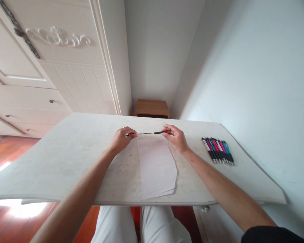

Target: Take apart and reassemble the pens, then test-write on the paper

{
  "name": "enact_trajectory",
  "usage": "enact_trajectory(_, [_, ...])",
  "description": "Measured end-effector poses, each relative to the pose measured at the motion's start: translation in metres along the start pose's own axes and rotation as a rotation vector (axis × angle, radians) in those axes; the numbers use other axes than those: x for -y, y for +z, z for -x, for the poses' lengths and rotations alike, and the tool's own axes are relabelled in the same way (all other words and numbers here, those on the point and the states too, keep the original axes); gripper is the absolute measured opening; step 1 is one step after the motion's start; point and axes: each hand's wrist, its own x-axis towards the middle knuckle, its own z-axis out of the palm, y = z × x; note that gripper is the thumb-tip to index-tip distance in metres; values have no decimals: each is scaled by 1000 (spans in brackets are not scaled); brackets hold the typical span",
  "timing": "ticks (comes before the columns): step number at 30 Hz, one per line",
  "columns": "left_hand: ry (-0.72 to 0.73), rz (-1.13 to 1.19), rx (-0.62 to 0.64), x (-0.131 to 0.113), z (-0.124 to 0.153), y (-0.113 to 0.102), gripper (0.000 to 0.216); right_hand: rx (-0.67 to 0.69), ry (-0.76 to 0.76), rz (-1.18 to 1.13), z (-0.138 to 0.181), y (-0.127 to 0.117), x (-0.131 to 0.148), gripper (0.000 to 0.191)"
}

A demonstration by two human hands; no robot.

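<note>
1. Left hand [123, 139]: thumb and fingers pinched narrow on white pen barrel [139, 133]; black end pokes out on the far side of the fingers. Ring [123, 128] on one finger.
2. Right hand [176, 137]: fingertips pinched on black grip section [158, 132], narrow hold, some fingers raised and loosely spread.
3. Thin refill [148, 133] bridges the gap between barrel and grip section; pen is in two parts, roughly level, held between the hands. Too small to tell which part the refill is seated in.
4. Pen parts sit over the far half of white table [73, 152], just beyond top edge of lined paper sheets [157, 168]. Sheets lie stacked, right edge torn, some writing near the top, unreadable.
5. Row of retractable pens [219, 150] on table, right side, well apart from right hand: side by side, slanted, black grips toward the person; barrels white, purple, pink, teal, blue.
6. Background: cream cabinet [83, 87] at left, brown wooden stand [152, 106] past far table edge, pale wall [255, 67] at right.
7. White trousers [116, 222] below near edge; black sleeve [276, 234] lower right.
</note>
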Motion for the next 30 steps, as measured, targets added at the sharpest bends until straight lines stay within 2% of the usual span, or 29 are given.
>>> enact_trajectory(8, [30, 31, 13, -4, 2, 2, 19, 28, -12, 12, 1, 3, -1, 39])
enact_trajectory(18, [141, 64, 48, -10, 5, 8, 20, 79, -39, 17, 6, 12, 2, 38])
enact_trajectory(30, [161, 44, 55, -19, 7, 11, 22, 95, -22, -11, 11, 19, 8, 38])
